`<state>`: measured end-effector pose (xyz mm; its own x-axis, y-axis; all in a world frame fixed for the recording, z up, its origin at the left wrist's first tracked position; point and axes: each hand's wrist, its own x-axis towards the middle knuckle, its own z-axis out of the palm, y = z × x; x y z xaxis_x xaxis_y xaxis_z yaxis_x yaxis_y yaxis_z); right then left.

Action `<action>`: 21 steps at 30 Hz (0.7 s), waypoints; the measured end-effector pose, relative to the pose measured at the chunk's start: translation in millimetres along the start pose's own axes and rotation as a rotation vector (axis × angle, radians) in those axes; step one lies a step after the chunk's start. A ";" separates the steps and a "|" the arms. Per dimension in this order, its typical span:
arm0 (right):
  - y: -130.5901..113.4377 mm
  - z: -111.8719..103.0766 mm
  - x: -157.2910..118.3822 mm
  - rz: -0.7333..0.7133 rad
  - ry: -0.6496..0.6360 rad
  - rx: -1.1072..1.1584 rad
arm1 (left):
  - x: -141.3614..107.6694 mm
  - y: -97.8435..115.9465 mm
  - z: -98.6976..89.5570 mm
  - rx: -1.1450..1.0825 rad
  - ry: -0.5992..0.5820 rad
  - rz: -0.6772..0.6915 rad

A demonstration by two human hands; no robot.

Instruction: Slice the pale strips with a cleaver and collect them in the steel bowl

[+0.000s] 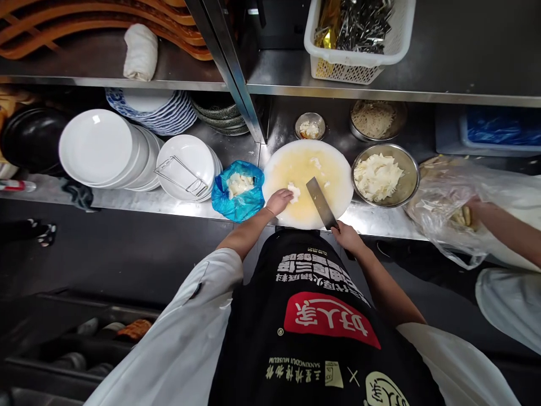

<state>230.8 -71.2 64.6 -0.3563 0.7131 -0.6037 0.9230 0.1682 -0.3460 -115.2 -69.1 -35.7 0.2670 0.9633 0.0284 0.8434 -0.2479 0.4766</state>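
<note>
My right hand (347, 237) is wrapped round the handle of a cleaver (322, 205), whose broad blade slants over the round white cutting board (274, 158). At the board's left side the fingers of my left hand (279, 201) close against a small white food piece (294, 193); its exact kind is unclear. A few more white bits lie toward the back of the board. Right of it stands a steel bowl (413, 186) heaped with pale thin slices (378, 177). To the left sits a blue plastic bag (226, 206) with whitish chunks (240, 184) inside.
Behind the board are a small steel bowl (323, 125) and a bowl of pale shreds (373, 118). Stacked white plates (97, 146) stand left, one stack topped by a wire rack (181, 175). At right, a co-worker's arm (502, 225) reaches into a clear bag (439, 197). A shelf edge (380, 96) overhangs.
</note>
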 end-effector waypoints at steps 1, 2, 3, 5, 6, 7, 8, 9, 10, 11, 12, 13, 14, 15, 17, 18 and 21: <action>-2.1 0.7 -4.7 0.005 -0.005 -0.028 | -3.6 -2.2 -1.9 0.010 0.005 -0.001; -4.4 0.6 -8.7 0.014 0.001 -0.060 | -8.5 -3.9 -2.9 0.018 0.016 -0.011; -7.1 -0.2 -12.1 0.024 0.011 -0.091 | -13.8 -5.2 -3.1 0.022 0.030 -0.024; -13.7 -3.3 -16.7 0.034 0.024 -0.138 | -23.8 -6.5 -1.3 0.014 0.046 -0.037; -17.8 -5.1 -18.0 0.031 0.021 -0.153 | -27.5 -6.6 0.2 0.008 0.048 -0.037; -22.4 -6.9 -18.7 0.024 0.020 -0.166 | -30.1 -6.6 1.7 0.006 0.045 -0.036; -27.4 -8.5 -18.7 0.014 0.025 -0.176 | -31.5 -6.5 2.9 0.007 0.040 -0.035; -32.6 -9.7 -18.1 0.000 0.039 -0.184 | -32.0 -6.4 3.7 0.011 0.033 -0.034; -37.7 -10.3 -17.0 -0.018 0.057 -0.187 | -32.0 -6.5 4.1 0.013 0.026 -0.033; -42.3 -10.5 -15.4 -0.037 0.077 -0.186 | -31.6 -6.6 4.1 0.012 0.021 -0.032; -46.2 -10.3 -13.6 -0.051 0.090 -0.185 | -31.2 -6.9 3.8 0.009 0.020 -0.032; -49.1 -9.9 -11.7 -0.057 0.088 -0.188 | -31.0 -7.3 3.5 0.004 0.022 -0.034; -50.8 -9.4 -10.2 -0.051 0.066 -0.199 | -31.2 -7.7 3.2 0.001 0.026 -0.035; -51.1 -9.1 -9.3 -0.036 0.033 -0.216 | -31.7 -8.3 3.0 0.000 0.030 -0.037; -48.3 -9.2 -10.2 0.000 -0.030 -0.257 | -34.0 -9.4 2.9 0.003 0.039 -0.041; -46.0 -9.5 -12.0 0.011 -0.048 -0.270 | -35.6 -10.0 3.0 0.004 0.043 -0.039; -40.7 -9.4 -19.5 0.006 -0.019 -0.268 | -40.5 -11.2 2.8 -0.015 0.057 -0.032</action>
<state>201.6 -85.5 97.2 -0.3507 0.7020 -0.6199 0.9298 0.3399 -0.1412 -134.2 -105.6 -44.6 0.2125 0.9752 0.0627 0.8439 -0.2154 0.4913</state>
